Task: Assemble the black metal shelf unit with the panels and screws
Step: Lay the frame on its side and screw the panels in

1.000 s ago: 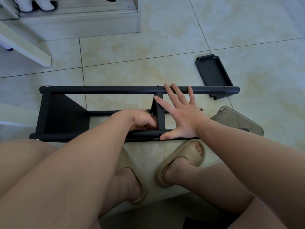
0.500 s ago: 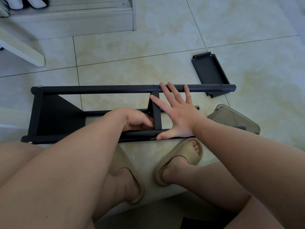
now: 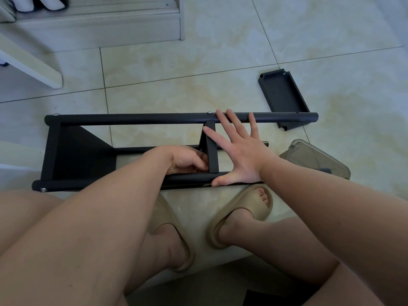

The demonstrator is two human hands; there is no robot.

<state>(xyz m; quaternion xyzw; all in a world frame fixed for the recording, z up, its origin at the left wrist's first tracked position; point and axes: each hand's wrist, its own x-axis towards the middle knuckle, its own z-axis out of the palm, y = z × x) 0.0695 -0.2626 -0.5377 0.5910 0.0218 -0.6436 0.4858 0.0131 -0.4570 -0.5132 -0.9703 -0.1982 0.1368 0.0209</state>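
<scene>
two hands meet at the middle panel (image 3: 212, 151) of the black shelf frame (image 3: 51, 149), which lies on its side on the tiled floor (image 3: 176, 85). right hand (image 3: 240, 155) is spread wide, fingertips on the far rail (image 3: 132, 118), thumb on the near rail (image 3: 187, 178). left hand (image 3: 185, 160) curls at the panel's left face; what it holds i cannot tell.
</scene>
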